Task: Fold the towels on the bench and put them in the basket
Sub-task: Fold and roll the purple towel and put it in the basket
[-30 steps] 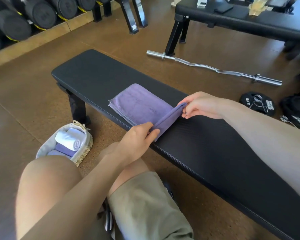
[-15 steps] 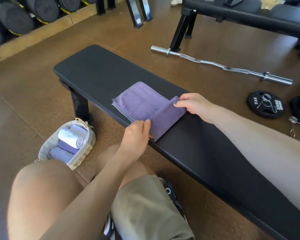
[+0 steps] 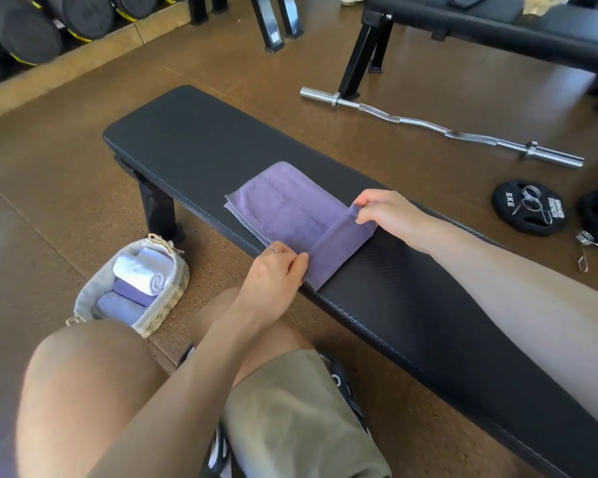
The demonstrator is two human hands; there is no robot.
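A purple towel (image 3: pixel 283 208) lies folded flat on the black bench (image 3: pixel 194 139). Its right end is turned over into a narrow flap. My left hand (image 3: pixel 277 270) pinches the near corner of that flap at the bench's front edge. My right hand (image 3: pixel 384 212) pinches the far corner. On the floor to the left stands a woven basket (image 3: pixel 168 301) holding a rolled white towel (image 3: pixel 139 270) and two rolled purple towels (image 3: pixel 125 298).
A curl bar (image 3: pixel 439 129) lies on the floor beyond the bench, with a 5 kg plate (image 3: pixel 529 212) and spring clips (image 3: pixel 594 250) to the right. A second bench (image 3: pixel 497 22) stands behind. Dumbbells (image 3: pixel 25 29) line the far-left wall. My knees are near the basket.
Both hands have carried the towel's right end further left over the rest of it, so the folded flap now lies flatter on the towel.
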